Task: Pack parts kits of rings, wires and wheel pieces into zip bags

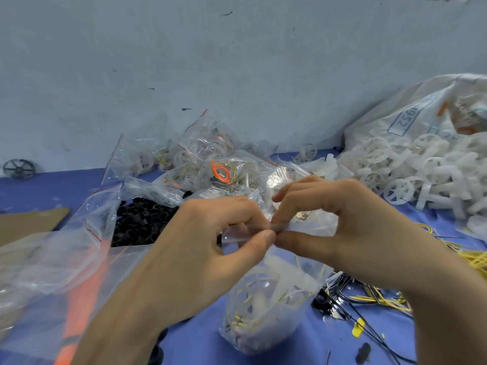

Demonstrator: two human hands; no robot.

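Zip bag point(266, 306): at centre over the bench point(39, 191), holding white pieces and yellow wires.
Left hand point(210, 248): pinched the bag's top edge.
Right hand point(342, 222): pinched the same edge, fingertips meeting the left's.
Black rings point(142, 222): 10 o'clock.
Wheel pieces point(411, 175): heaped, 2 o'clock.

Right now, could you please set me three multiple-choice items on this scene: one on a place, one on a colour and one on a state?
1. Where are the black rings?
A. far right
B. just left of the left hand
C. near bottom edge

2. What colour is the table cover?
A. green
B. red
C. blue

3. What holds the filled bag?
A. the left hand and right hand together
B. one hand alone
C. nothing

Answers: 1 B, the rings lie beside that hand. 2 C, blue shows around the clutter. 3 A, both hands pinch its top.
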